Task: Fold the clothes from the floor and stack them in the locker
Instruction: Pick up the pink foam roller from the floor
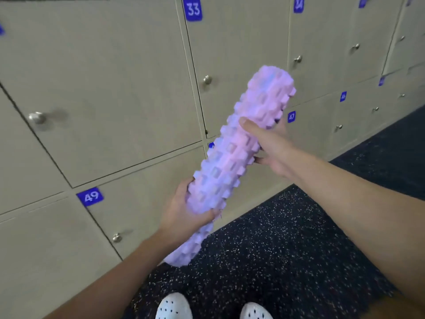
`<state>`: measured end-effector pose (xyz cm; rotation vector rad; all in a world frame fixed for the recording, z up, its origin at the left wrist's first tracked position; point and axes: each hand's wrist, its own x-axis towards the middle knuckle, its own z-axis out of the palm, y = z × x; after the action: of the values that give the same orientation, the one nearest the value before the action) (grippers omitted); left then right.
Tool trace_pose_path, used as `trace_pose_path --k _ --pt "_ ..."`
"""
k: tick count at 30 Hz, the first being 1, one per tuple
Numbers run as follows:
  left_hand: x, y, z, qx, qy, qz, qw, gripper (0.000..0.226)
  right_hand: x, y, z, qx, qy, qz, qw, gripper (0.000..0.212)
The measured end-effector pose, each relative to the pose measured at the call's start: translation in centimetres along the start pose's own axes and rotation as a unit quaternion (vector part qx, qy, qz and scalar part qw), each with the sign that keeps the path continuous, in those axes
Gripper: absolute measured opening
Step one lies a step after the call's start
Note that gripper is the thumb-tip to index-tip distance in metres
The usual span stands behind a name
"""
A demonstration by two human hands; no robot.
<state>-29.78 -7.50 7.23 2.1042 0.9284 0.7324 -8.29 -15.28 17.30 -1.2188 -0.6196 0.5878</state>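
The left hand [184, 210] curls its fingers round the lower part of a purple foam roller [230, 162]; the right hand [269, 153] clamps thumb and fingers on its middle. Closed lockers [115, 88] stand beyond the fingers.

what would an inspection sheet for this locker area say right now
surface: dark speckled floor
job's things: nothing to fold seen; locker doors marked 33 and 49 are closed
clutter: purple knobbly foam roller, held tilted, off the floor
grippers: left hand grips the roller's lower part; right hand grips it higher up
cables: nothing seen
surroundings: wall of beige numbered lockers with metal knobs; white shoes at the bottom edge
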Motion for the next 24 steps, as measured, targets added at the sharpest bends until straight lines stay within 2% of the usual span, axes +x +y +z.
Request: trace_pose_path --k 3,5,10,13,16,21,24 --pt "-2.7 -0.7 -3.9 0.014 -0.027 -0.006 1.0 0.102 -2.8 -0.4 3.0 0.019 -0.003 -0.015 1.0 0.066" --pt "-4.0 -0.5 -6.8 0.013 -0.026 -0.003 1.0 0.098 -4.8 -0.3 5.3 0.009 -0.018 -0.029 0.999 0.066" --pt "-6.7 0.9 -15.6 -0.1 0.087 -0.013 0.991 0.081 -10.0 0.6 14.6 -0.057 -0.134 -0.075 0.986 0.067" --pt "-9.3 -0.3 -22.1 -0.095 0.131 -0.02 0.987 0.079 -13.5 2.3 21.9 -0.097 -0.232 -0.094 0.963 0.075" --pt "-12.5 -3.3 -28.3 -0.081 0.18 -0.045 0.979 0.063 -17.5 4.6 29.3 -0.11 -0.321 -0.101 0.935 0.086" --pt "-18.8 -8.6 -37.1 -0.118 0.276 -0.134 0.944 0.08 -24.3 8.5 40.1 -0.081 -0.419 -0.095 0.899 0.084" --pt "-22.6 -11.2 -41.7 -0.111 0.28 -0.17 0.938 0.052 -28.0 10.3 45.8 -0.067 -0.471 -0.081 0.876 0.076"
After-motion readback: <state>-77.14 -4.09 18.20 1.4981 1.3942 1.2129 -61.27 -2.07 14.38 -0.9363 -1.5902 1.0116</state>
